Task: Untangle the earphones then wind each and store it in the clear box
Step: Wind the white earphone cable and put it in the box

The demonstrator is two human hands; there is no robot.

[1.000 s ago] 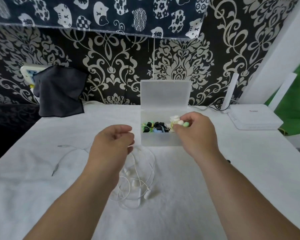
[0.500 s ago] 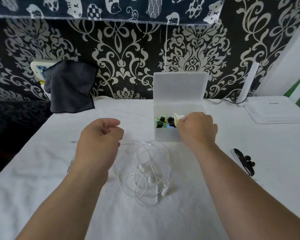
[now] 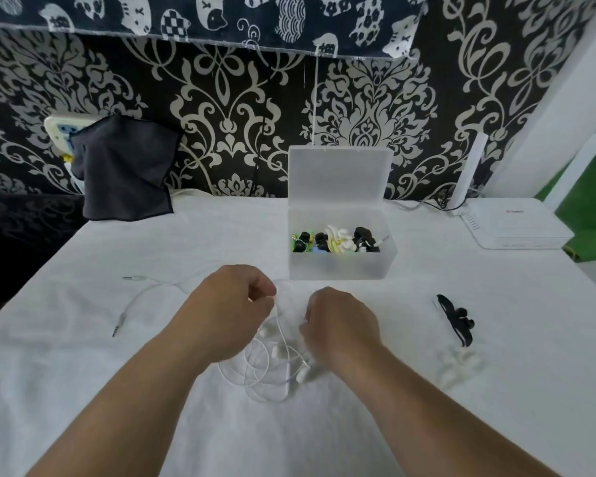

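Note:
A tangle of white earphones lies on the white tablecloth in front of me, its cable running left to two jack plugs. My left hand pinches a strand of the white cable and lifts it above the tangle. My right hand is curled over the right side of the tangle and seems to grip the cable there. Behind them stands the clear box with its lid up; several wound earphones, black, green, blue and yellow-white, lie inside.
A wound black earphone lies on the cloth to the right, with a faint white bundle just in front of it. A white router sits at the back right. A dark cloth hangs at the back left.
My right hand left the yellow-white earphone in the box and came down to the white tangle. My left hand shifted right, still holding the cable.

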